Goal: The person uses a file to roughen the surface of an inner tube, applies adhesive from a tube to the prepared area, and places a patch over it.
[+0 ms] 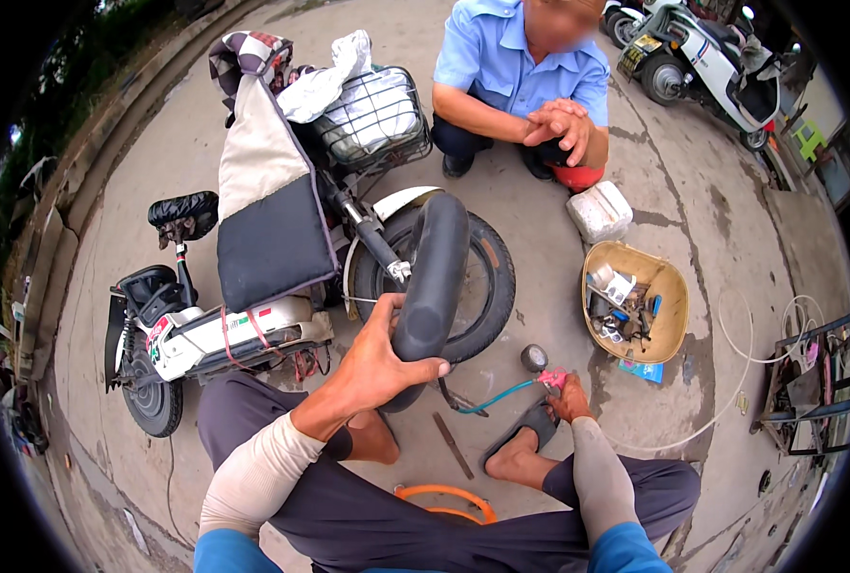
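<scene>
- Black rubber inner tube (436, 272), plump w/ air by the look of it, stands up in front of me, overlapping the wheel (501, 296) in view; can't tell if they touch.
- L hand (372, 353): grip spread wide round the tube's lower part, thumb on R side, fingers on the L.
- R hand (570, 401): grip curled tight round a pink inflator (553, 379), round gauge (534, 358) beside it.
- Handling, prob.: tube light for its bulk, springy, gives under thumb; smooth skin may slip if dusty or damp. Best hold = full palm across the fat part, no nails or sharp edges.
- Inflator prob. stiff, heavier; take by the body, not the teal hose (501, 393), thin & bendy. Hose runs twd tube's low end; can't tell if joined.
- Textures: tyre tread ribbed, matte; tan basket (676, 334) rounded, w/ small tools etc. inside; quilted cover (274, 229) soft, cream + dark; flat metal bar (454, 445) on rough concrete; orange hoop (473, 496) smooth, curved, nr my legs.
</scene>
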A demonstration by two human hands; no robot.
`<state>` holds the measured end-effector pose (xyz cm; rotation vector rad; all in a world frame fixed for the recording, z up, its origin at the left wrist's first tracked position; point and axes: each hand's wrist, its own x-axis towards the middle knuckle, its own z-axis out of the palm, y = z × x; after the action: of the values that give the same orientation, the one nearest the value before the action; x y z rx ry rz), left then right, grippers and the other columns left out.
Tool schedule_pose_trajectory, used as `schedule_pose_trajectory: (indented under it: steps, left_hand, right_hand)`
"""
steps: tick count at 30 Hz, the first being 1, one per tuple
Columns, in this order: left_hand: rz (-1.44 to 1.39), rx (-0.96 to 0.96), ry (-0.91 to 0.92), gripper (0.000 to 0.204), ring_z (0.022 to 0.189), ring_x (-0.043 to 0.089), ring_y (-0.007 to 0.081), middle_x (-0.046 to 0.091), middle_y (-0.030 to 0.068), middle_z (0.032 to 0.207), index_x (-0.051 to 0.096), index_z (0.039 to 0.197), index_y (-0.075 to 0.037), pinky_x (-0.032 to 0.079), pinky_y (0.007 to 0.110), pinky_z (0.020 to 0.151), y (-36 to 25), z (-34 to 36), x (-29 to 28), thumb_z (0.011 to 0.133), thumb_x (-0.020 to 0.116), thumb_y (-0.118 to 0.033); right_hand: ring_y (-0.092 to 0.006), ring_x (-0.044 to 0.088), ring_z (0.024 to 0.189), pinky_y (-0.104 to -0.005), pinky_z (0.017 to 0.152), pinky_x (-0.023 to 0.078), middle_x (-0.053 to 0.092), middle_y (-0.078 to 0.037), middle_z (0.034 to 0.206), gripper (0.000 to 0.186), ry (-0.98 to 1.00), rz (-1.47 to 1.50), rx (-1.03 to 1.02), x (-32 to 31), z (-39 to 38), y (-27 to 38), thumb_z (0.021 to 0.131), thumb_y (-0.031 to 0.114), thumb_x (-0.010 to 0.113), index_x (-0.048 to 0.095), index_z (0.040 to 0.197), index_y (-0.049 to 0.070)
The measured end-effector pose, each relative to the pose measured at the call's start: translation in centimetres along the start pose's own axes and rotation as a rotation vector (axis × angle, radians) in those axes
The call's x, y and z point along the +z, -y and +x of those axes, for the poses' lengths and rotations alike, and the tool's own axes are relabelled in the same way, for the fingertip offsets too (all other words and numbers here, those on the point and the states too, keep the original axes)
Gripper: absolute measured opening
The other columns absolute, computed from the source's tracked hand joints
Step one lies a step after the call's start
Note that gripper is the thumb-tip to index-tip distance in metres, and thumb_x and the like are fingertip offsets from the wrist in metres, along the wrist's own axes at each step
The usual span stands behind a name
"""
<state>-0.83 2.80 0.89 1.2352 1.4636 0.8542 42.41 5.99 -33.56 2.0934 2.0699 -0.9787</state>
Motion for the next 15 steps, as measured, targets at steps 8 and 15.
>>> schedule_pose_trajectory:
  steps: [8,15]
  left_hand:
    - [-0.023,-0.022,0.005,0.085,0.105,0.064,0.0219,0.067,0.0180,0.116,0.039,0.140,0.003,0.051,0.037,0.095,-0.4,0.0,0.1,0.075,0.089,-0.019]
    - [-0.075,-0.008,-0.011,0.088,0.108,0.066,0.0249,0.067,0.0197,0.118,0.039,0.142,0.005,0.052,0.037,0.096,1.0,0.0,-0.3,0.075,0.089,-0.022]
  right_hand:
    - [-0.0461,0.059,0.124,-0.0488,0.104,0.050,0.056,-0.030,0.133,0.071,-0.035,-0.048,0.038,0.5,0.0,-0.1,0.076,0.023,0.087,0.052,0.133,-0.002]
    - [-0.0423,0.070,0.096,-0.0513,0.086,0.054,0.072,-0.020,0.105,0.026,-0.348,-0.037,-0.004,-3.4,-0.4,5.5,0.093,0.031,0.069,0.073,0.098,0.006]
